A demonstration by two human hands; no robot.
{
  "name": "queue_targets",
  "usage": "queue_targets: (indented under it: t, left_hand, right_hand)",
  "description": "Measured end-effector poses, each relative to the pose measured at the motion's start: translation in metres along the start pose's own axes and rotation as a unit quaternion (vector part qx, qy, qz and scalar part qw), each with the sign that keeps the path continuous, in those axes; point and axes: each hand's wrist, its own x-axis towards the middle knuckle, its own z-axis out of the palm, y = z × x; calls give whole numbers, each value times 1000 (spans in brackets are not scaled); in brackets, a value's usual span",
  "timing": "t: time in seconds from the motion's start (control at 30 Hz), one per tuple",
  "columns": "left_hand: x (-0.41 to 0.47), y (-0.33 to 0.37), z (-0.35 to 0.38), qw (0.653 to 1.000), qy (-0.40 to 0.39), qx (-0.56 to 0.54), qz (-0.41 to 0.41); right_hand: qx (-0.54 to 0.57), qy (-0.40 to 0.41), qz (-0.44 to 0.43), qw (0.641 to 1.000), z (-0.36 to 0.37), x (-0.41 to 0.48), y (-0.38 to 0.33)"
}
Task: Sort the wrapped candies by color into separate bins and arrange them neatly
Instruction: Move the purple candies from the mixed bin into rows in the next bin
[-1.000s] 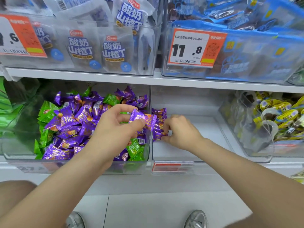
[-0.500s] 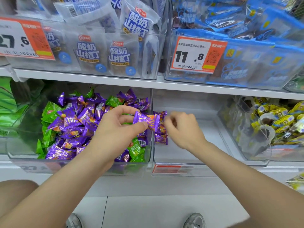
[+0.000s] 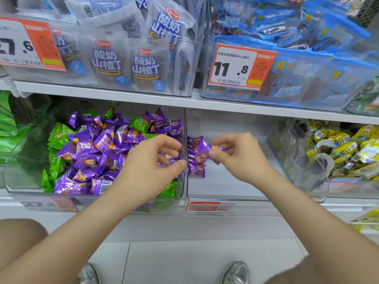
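Mixed bin (image 3: 96, 201) at frame left is heaped; centre bin (image 3: 231, 181) has bare floor right of its purple stack (image 3: 195, 162).
My left hand (image 3: 151, 169) hangs loose and empty; my right hand (image 3: 244, 158) pinches a purple candy (image 3: 204, 149), long axis roughly left-right, just beside the stack.

Head view, close, facing down at shelf bins (image 3: 185, 152)

The purple candy (image 3: 205, 149) pinched in the right hand (image 3: 244, 158) is smeared by motion, its print unreadable, and the fingers cover its right end. The left hand (image 3: 149, 167) hides the sweets beneath it in the mixed bin (image 3: 61, 199), so I can't tell whether its fingertips touch any. The price tag (image 3: 26, 44) at top left is cut by the edge, the red label (image 3: 209, 206) on the middle bin (image 3: 235, 187) is a blur, and both shoes (image 3: 238, 271) run off the bottom
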Motion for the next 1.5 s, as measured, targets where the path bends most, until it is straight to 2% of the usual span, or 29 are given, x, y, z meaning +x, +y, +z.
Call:
queue_targets:
  t: [0.07, 0.13, 0.2, 0.37, 0.6, 1.1, 1.23, 1.33, 1.4, 1.5]
  left_hand:
    - [0, -2, 3, 1000, -2, 14, -8]
    - [0, -2, 6, 999, -18, 37, -5]
    - [0, -3, 8, 997, -35, 62, -2]
    - [1, -5, 8, 997, -41, 64, -3]
    - [-1, -6, 6, 997, -46, 55, 6]
    - [-2, 0, -1, 998, -33, 42, 14]
    - [0, -2, -20, 996, 7, 89, 19]
    - [6, -18, -47, 970, 49, 239, 14]
    - [10, -35, -68, 946, 58, 318, -17]
    - [12, -52, -92, 937, 39, 345, -50]
  right_hand:
    - [-165, -72, -31, 983, 10, 2, 17]
    - [-185, -145, -37, 971, 22, 1, 27]
    - [-191, -168, -46, 966, 34, 1, 31]
    - [-222, -137, -84, 962, 53, 4, 36]
    - [-285, -87, -63, 952, 57, 8, 33]
    - [-275, -84, -31, 957, 49, 4, 21]
    - [-249, -9, -19, 968, 35, 1, -5]
    - [-99, 60, -72, 991, 27, -8, -39]
    - [-38, 57, -133, 989, 33, -19, -67]
    - [-91, -20, -245, 965, 60, -22, -89]
